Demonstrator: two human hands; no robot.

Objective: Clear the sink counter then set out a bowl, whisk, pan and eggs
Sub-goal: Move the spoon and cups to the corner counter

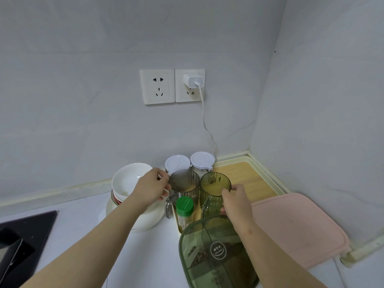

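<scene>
Low at centre frame, the left hand (152,189) grips the rim of one green ribbed canister (185,183); the right hand (235,201) grips the second canister (215,191) touching it. White bowls (129,179) sit stacked just left. Open countertop (83,229) lies lower left.

White bowl (129,179) upright atop stack; rear counter, beside jars (189,163).

A single wide-angle camera, worn on the person's head, looks forward and steeply down into a counter corner, close above both outstretched forearms. The left hand (153,189) and right hand (234,201) sit low and central, each gripping a ribbed translucent green cup. Grey wall fills everything above them.
</scene>
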